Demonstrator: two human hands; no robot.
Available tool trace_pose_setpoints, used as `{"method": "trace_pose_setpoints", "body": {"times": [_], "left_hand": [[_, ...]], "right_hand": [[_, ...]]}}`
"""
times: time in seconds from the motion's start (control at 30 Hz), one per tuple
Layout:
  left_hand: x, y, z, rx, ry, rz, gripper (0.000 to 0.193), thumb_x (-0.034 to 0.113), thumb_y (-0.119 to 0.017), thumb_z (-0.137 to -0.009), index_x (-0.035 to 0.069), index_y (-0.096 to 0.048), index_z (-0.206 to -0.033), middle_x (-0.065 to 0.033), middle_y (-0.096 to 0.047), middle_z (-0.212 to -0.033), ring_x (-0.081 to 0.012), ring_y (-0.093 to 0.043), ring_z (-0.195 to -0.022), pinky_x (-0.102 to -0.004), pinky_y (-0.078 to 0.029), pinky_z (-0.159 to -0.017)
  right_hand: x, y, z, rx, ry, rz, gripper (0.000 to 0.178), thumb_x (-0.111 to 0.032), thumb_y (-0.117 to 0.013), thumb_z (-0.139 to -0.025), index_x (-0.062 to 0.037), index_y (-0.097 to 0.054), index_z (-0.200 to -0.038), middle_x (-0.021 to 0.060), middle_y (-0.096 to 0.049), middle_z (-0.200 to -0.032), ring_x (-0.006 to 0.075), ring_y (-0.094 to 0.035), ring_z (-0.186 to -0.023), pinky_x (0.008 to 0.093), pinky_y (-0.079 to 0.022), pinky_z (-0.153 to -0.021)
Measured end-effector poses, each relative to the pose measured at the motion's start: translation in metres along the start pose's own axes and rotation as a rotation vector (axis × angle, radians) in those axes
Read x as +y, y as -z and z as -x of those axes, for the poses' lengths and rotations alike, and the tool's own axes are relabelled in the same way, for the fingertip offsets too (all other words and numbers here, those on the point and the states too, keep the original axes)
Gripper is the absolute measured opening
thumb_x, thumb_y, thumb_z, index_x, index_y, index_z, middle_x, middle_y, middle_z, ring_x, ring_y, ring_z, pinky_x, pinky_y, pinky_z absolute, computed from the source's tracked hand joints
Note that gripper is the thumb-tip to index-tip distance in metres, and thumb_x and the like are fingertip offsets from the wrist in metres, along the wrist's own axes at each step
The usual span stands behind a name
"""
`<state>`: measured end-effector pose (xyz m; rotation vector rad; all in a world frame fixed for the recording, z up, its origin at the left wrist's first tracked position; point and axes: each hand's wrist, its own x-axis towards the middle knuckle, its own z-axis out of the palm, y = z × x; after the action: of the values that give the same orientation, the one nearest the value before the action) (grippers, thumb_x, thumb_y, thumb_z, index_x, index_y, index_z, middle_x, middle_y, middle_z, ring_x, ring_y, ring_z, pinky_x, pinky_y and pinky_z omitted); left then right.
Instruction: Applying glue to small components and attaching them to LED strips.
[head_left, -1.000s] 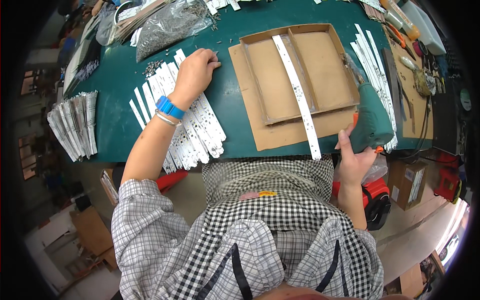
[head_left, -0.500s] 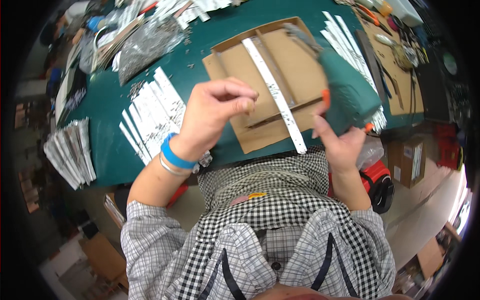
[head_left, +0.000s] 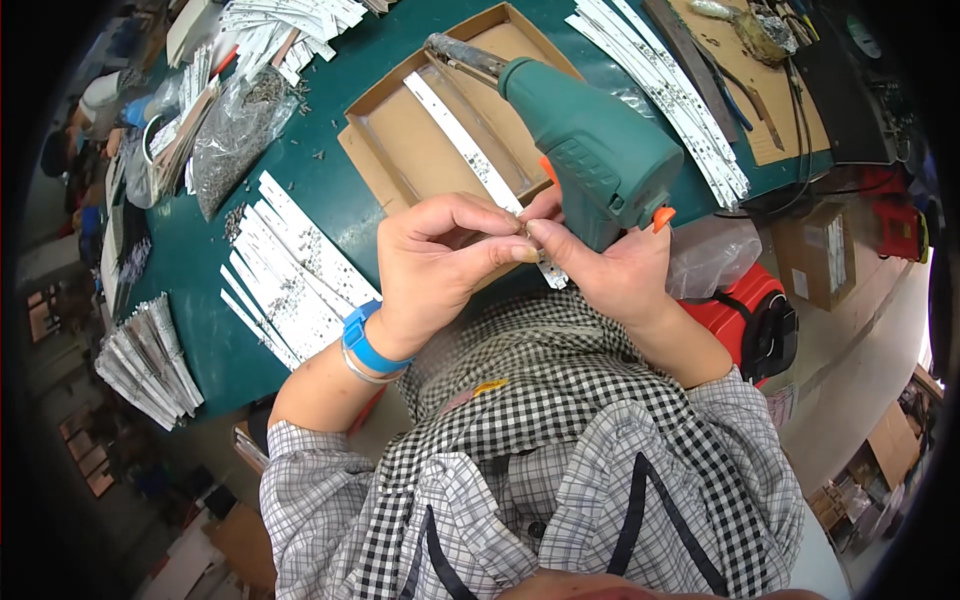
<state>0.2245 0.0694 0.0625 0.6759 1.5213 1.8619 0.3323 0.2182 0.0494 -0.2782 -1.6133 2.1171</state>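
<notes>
My left hand point(head_left: 440, 240), wearing a blue wristband, pinches with thumb and fingers; whatever is between them is too small to make out. Its fingertips meet the thumb and finger of my right hand point(head_left: 622, 275). A green pistol-shaped power tool point(head_left: 590, 140) with an orange trigger and a grey metal nose is gripped in my right hand, its lower part partly hiding that hand. Beneath both hands lies a long white perforated strip point(head_left: 462, 140), resting across a shallow cardboard tray point(head_left: 378, 170). The strip's near end shows just below my fingertips.
White strips point(head_left: 300, 270) lie fanned to the left, with a grey bundle point(head_left: 150, 360) further out. A clear bag of small metal parts point(head_left: 240, 140) sits at the back left. More strips point(head_left: 670, 100) and hand tools point(head_left: 755, 110) lie at right. A red-and-black case point(head_left: 750, 320) stands below the table.
Both hands have come together over the strip's near end. The green tool has swung left, its nose now over the tray. The view has also shifted a little.
</notes>
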Motion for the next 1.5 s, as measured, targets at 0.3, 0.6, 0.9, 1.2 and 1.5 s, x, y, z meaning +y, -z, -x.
{"method": "trace_pose_setpoints", "body": {"times": [0.3, 0.6, 0.9, 1.2, 1.5], "left_hand": [[-0.006, 0.008, 0.001, 0.025, 0.062, -0.196, 0.012, 0.001, -0.078, -0.082, -0.004, -0.075, -0.093, -0.0102, -0.075, -0.091, -0.0124, -0.070, -0.083, -0.0257, -0.057, -0.076], [-0.019, 0.054, -0.041, 0.142, 0.003, -0.801, 0.015, 0.005, -0.075, -0.084, 0.000, -0.077, -0.098, -0.0063, -0.075, -0.084, -0.0115, -0.069, -0.080, -0.0255, -0.055, -0.076], [-0.036, 0.064, -0.054, 0.072, -0.219, -1.031, 0.015, 0.006, -0.075, -0.082, 0.007, -0.079, -0.096, -0.0100, -0.077, -0.088, -0.0235, -0.073, -0.092, -0.0366, -0.052, -0.101], [-0.037, 0.066, -0.052, 0.063, -0.201, -1.045, 0.015, 0.006, -0.076, -0.080, 0.008, -0.080, -0.095, -0.0093, -0.077, -0.088, -0.0249, -0.072, -0.092, -0.0359, -0.053, -0.097], [-0.036, 0.064, -0.053, 0.053, -0.213, -1.057, 0.016, 0.007, -0.076, -0.079, 0.009, -0.080, -0.095, -0.0095, -0.076, -0.087, -0.0251, -0.071, -0.092, -0.0351, -0.054, -0.092]], "right_hand": [[0.026, 0.010, 0.000, -0.019, 0.070, 0.224, 0.028, 0.009, -0.068, -0.085, 0.0029, -0.062, -0.111, 0.0093, -0.069, -0.097, 0.0136, -0.067, -0.086, 0.0281, -0.056, -0.076], [0.039, 0.024, -0.010, 0.006, 0.025, 0.174, 0.035, 0.002, -0.074, -0.084, 0.0022, -0.060, -0.116, 0.0093, -0.071, -0.104, 0.0131, -0.067, -0.094, 0.0281, -0.054, -0.083], [0.060, 0.030, -0.010, 0.025, 0.016, 0.250, 0.042, -0.002, -0.078, -0.082, -0.0014, -0.060, -0.120, 0.0059, -0.069, -0.103, 0.0129, -0.064, -0.093, 0.0284, -0.052, -0.085], [0.063, 0.032, -0.011, 0.001, 0.036, 0.282, 0.043, -0.002, -0.077, -0.082, -0.0020, -0.059, -0.122, 0.0054, -0.069, -0.103, 0.0131, -0.064, -0.095, 0.0290, -0.052, -0.086], [0.065, 0.034, -0.012, -0.004, 0.018, 0.304, 0.046, -0.001, -0.078, -0.081, -0.0020, -0.058, -0.122, 0.0051, -0.068, -0.102, 0.0133, -0.064, -0.095, 0.0297, -0.052, -0.086]]}}
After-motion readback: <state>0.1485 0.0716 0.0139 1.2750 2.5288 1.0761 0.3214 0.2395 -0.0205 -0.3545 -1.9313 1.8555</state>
